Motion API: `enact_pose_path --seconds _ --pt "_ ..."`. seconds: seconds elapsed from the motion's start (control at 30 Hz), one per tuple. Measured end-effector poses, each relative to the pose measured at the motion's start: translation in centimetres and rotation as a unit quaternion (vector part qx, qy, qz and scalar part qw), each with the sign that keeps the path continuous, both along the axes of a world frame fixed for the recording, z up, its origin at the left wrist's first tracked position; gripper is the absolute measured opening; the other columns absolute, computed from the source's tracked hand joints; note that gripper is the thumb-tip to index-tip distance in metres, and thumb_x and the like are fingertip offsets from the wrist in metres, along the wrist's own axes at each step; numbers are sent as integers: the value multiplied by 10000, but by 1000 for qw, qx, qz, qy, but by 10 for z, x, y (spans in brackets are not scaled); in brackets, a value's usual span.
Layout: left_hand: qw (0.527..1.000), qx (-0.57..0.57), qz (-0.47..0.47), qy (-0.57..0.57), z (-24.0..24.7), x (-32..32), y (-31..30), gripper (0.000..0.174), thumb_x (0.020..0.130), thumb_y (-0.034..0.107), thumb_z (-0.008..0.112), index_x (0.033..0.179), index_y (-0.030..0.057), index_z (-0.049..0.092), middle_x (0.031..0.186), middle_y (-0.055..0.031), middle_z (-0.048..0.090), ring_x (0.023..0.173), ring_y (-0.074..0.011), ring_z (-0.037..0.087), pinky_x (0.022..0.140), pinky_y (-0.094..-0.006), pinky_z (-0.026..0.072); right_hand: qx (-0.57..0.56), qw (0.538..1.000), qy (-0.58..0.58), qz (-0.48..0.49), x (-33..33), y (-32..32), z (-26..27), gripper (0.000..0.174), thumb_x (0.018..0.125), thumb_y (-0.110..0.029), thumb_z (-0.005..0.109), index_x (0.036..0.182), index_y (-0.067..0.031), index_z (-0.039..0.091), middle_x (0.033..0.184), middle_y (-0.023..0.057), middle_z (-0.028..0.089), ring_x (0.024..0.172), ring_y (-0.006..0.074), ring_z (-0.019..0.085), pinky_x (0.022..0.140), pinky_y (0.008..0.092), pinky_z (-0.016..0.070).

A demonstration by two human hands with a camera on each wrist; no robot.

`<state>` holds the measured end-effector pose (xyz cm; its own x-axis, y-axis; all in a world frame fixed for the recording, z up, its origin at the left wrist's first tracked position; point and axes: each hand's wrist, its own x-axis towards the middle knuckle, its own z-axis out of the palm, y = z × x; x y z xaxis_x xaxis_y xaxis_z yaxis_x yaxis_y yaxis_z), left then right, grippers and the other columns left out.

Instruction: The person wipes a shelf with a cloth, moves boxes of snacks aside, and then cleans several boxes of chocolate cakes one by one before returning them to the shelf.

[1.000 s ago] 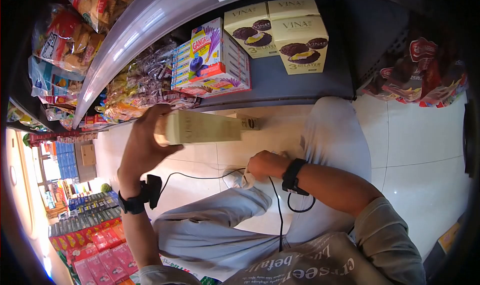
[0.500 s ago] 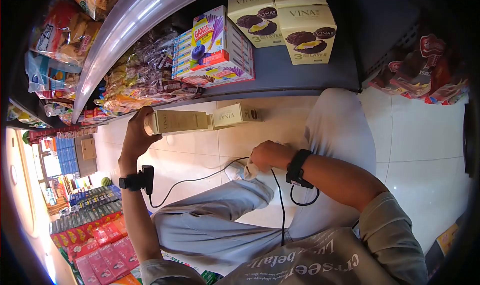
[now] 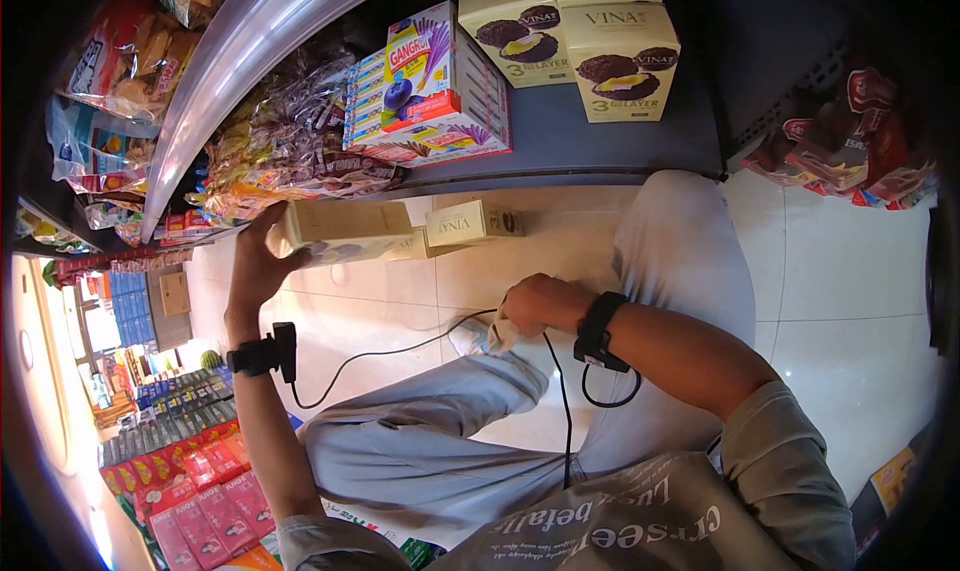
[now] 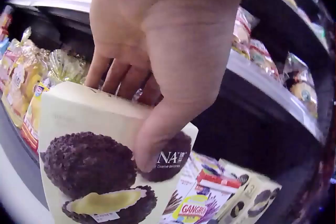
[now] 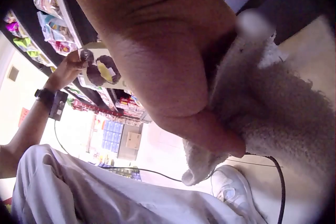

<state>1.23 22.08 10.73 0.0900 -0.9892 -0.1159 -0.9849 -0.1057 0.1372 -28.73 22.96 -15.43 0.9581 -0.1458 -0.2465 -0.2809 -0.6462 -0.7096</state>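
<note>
VINA box (image 3: 350, 225) freshly tipped, left hand's (image 3: 260, 266) fingers clamped on; still mid-handling imo. Right hand (image 3: 540, 306) grips fuzzy cloth (image 5: 278, 103).

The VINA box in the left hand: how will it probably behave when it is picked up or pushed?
The VINA box is likely stiff, since its panels look flat and its edges straight. It seems manageable in weight, as the left hand alone holds it near one end. Pushed, it would probably slide rather than roll, given its boxy shape.
</note>
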Motion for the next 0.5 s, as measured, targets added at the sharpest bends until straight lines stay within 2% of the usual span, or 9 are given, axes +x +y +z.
enact_pose_path --seconds 0.03,0.1,0.13,0.23,0.27,0.37,0.47,0.5 --pt "998 -17 3 67 2 9 1 674 612 35 806 1225 -28 535 1119 -138 646 1068 -251 602 948 -337 436 -1 1000 3 1 1 -1 1 229 617 -93 609 809 -28 718 835 195 678 796 335 669 678 409 519" --pt "986 4 109 124 12 18 5 618 642 21 788 1208 -23 545 1090 -103 658 1033 -201 613 905 -323 454 -13 999 44 24 1 -3 6 301 675 -112 590 954 -101 702 928 147 681 875 311 655 735 395 517" --pt "981 -4 130 144 16 14 7 511 708 26 742 1183 -18 560 1055 -79 664 988 -166 618 858 -315 471 -20 997 63 36 1 -5 10 342 704 -121 581 1026 -137 695 974 123 682 914 299 649 763 388 516" --pt "937 -7 172 304 10 30 11 428 775 86 692 1171 -18 570 1006 -59 665 926 -155 618 814 -311 479 -23 996 67 45 -3 -9 23 333 695 -112 582 1008 -135 695 952 123 685 897 299 653 751 387 517" --pt "929 35 231 289 12 35 14 394 813 169 660 1153 -12 581 1008 -49 654 886 -144 607 791 -305 477 -18 997 67 38 -3 -10 24 334 691 -109 583 1004 -137 695 947 122 685 891 299 654 747 387 518" --pt "914 47 266 301 11 39 15 415 807 220 659 1140 -14 579 1024 -38 648 888 -134 601 780 -287 472 -9 997 71 32 -3 -11 24 337 680 -99 584 995 -143 696 937 122 686 882 301 654 738 391 518" --pt "935 41 122 331 9 35 18 464 735 161 730 1146 10 578 1025 -30 646 892 -132 608 791 -292 480 -9 996 76 44 -1 -10 21 339 676 -90 583 991 -147 695 937 122 684 883 305 652 736 397 517" --pt "942 76 114 305 8 35 19 500 697 132 754 1151 19 577 1019 -30 646 901 -135 605 807 -301 479 -8 996 74 44 0 -10 19 336 676 -89 583 987 -147 695 935 123 684 884 307 652 734 399 517"
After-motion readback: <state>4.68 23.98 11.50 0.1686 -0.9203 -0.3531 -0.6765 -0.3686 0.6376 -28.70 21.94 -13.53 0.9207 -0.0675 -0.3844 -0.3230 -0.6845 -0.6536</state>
